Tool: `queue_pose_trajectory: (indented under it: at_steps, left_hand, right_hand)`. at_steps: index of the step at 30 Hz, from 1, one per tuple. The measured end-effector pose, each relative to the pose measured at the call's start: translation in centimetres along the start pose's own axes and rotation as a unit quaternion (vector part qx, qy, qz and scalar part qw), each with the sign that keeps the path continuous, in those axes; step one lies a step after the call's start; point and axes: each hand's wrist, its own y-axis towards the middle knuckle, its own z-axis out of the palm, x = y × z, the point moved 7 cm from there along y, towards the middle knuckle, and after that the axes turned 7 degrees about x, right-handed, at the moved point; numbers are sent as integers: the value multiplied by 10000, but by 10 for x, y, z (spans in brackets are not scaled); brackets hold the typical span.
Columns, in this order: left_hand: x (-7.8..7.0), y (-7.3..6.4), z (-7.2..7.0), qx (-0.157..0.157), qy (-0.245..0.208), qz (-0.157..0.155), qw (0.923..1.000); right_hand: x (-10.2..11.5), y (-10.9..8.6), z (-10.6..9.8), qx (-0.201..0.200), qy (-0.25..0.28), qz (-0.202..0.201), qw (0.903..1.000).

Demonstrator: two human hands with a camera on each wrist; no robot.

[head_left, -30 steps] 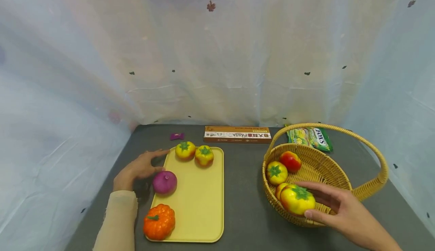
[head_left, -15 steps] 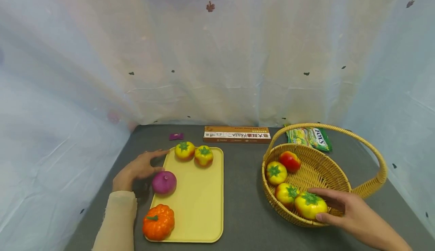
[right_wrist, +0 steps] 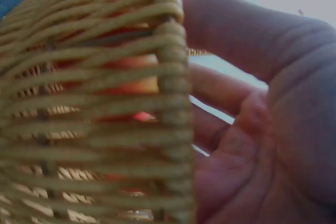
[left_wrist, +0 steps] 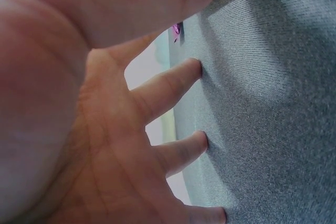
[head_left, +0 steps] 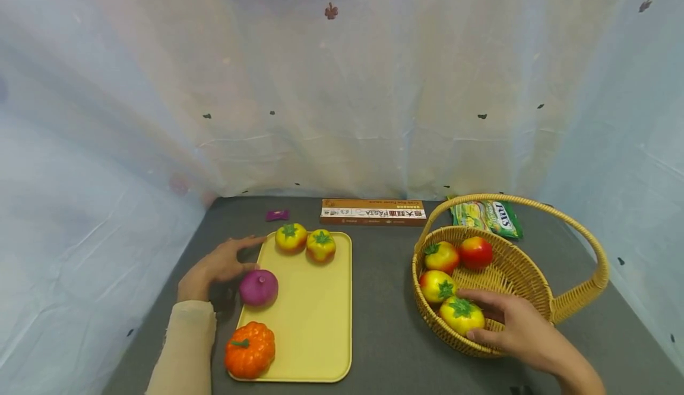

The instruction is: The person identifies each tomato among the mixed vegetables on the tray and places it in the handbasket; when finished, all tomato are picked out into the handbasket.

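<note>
My right hand [head_left: 513,325] reaches over the basket's near right rim, thumb and fingers round a yellow persimmon [head_left: 461,316] with a green leafy top. That fruit sits low in the wicker basket [head_left: 526,276], against two more persimmons, with a red fruit [head_left: 475,252] behind them. In the right wrist view the basket's woven wall [right_wrist: 94,108] hides most of what the fingers hold. My left hand [head_left: 219,262] is spread at the left edge of the yellow tray [head_left: 315,324], fingertips on the dark cloth, thumb beside a purple onion [head_left: 259,288].
On the tray lie an orange pumpkin [head_left: 250,350] and two yellow-red persimmons [head_left: 304,242]. Behind stand a pasta box [head_left: 373,212], a small purple packet [head_left: 277,215] and a green Fox's bag [head_left: 499,220]. The basket's tall handle [head_left: 582,234] arches over its right side.
My right hand first lowered the persimmon into the basket toward the right, then moved it left against the others. The other fruit there rolled and shifted back. My left hand has stayed put.
</note>
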Motion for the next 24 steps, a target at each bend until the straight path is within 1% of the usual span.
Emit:
queue_pose_trajectory:
  at_steps: [4,6,7,9,11,14,16,19,22,24]
  left_hand:
    - [-1,0,0,2,-7,10,10000]
    - [-1,0,0,5,-13,5,10000]
    - [-2,0,-1,4,-27,1,10000]
    - [-1,0,0,7,-34,5,10000]
    - [-1,0,0,11,-52,13,10000]
    - [0,0,1,14,-54,12,10000]
    - [0,1,1,7,-40,14,10000]
    - [0,1,1,-3,-22,12,10000]
    - [1,1,1,-5,-26,7,10000]
    - [0,1,1,3,-25,0,10000]
  right_hand:
    - [-3,-6,-4,-61,-89,329,9994]
    - [-2,-9,-9,-213,-50,440,9988]
    - [-1,-10,-11,-321,-24,416,9986]
    - [6,-11,-15,-543,81,257,9982]
    - [14,-10,-17,-782,305,90,9964]
    - [31,-5,-16,-1069,741,-424,9906]
    - [43,3,-13,-1159,1118,-821,9835]
    - [62,18,-6,-1168,1652,-1395,9693]
    - [81,36,2,-1172,1956,-1710,9585]
    - [93,49,8,-1174,2001,-1821,9555]
